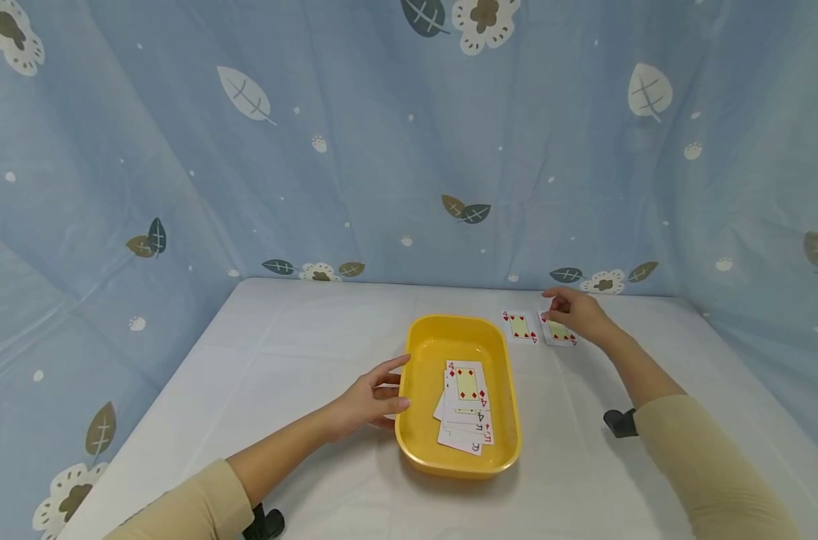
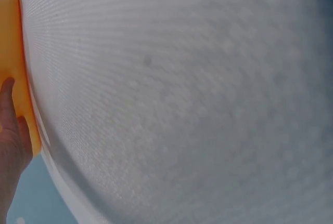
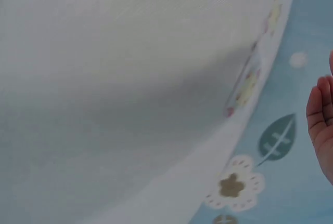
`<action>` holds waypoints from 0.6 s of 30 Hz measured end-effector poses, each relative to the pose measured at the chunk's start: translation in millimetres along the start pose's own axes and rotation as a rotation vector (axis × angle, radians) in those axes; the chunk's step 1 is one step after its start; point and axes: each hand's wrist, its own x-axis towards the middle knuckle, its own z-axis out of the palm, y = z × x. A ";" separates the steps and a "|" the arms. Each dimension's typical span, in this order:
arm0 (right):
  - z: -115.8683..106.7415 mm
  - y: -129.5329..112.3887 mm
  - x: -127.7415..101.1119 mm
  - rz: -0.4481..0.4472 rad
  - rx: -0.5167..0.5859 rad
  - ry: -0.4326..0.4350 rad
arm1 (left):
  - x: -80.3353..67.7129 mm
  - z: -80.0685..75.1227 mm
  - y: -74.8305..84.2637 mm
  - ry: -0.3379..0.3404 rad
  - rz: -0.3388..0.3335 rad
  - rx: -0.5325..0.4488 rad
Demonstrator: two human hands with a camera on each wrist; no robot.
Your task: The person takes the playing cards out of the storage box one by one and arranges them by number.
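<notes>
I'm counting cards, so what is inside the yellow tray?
Inside the yellow tray lies an overlapping pile of playing cards, with a four of diamonds on top. The cards beneath show mainly edges and corners; the rest is covered, so their number cannot be told.

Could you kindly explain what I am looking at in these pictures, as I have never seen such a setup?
There is no machine here: the two grips are a person's bare left hand and right hand. The widest picture comes from a camera worn on the head; the other two come from one on each wrist. On the white tablecloth sits a yellow tray with overlapping playing cards inside; two more cards lie to its right. The left grip touches the tray's left side. The right grip is at the rightmost card; whether it pinches one, I cannot tell.
</notes>
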 end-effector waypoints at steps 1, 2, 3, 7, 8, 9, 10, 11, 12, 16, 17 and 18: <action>0.2 -4.8 -0.5 -0.027 0.002 0.000 | -0.3 0.2 0.3 0.000 0.002 0.002; 0.5 -9.5 -1.1 -0.053 0.003 -0.002 | -0.6 0.4 0.7 0.001 0.004 0.005; 1.0 -13.5 -1.5 -0.069 -0.001 -0.001 | -1.0 0.7 1.1 0.001 0.005 0.008; 3.4 -30.6 -2.9 -0.122 0.008 -0.011 | -1.5 1.4 1.2 0.005 0.008 0.012; 4.0 -34.6 -3.1 -0.131 0.013 -0.016 | -1.6 1.5 1.1 0.006 0.007 0.012; 4.6 -38.3 -3.3 -0.134 0.016 -0.019 | -1.5 1.5 0.8 0.006 0.005 0.012; 4.9 -42.1 -3.8 -0.142 0.023 -0.025 | -1.4 1.5 0.6 0.007 0.004 0.012; 5.3 -45.8 -4.4 -0.146 0.031 -0.030 | -1.3 1.4 0.4 0.009 0.002 0.012; 5.6 -49.4 -4.9 -0.157 0.040 -0.039 | -1.3 1.4 0.4 0.011 0.000 0.013; 7.4 -64.5 -8.4 -0.206 0.062 -0.074 | -1.0 1.4 0.4 0.011 -0.001 0.020; 8.0 -68.1 -9.4 -0.224 0.067 -0.085 | -1.0 1.5 0.4 0.011 0.001 0.022; 8.8 -71.4 -10.3 -0.242 0.070 -0.095 | -1.1 1.6 0.4 0.011 0.002 0.023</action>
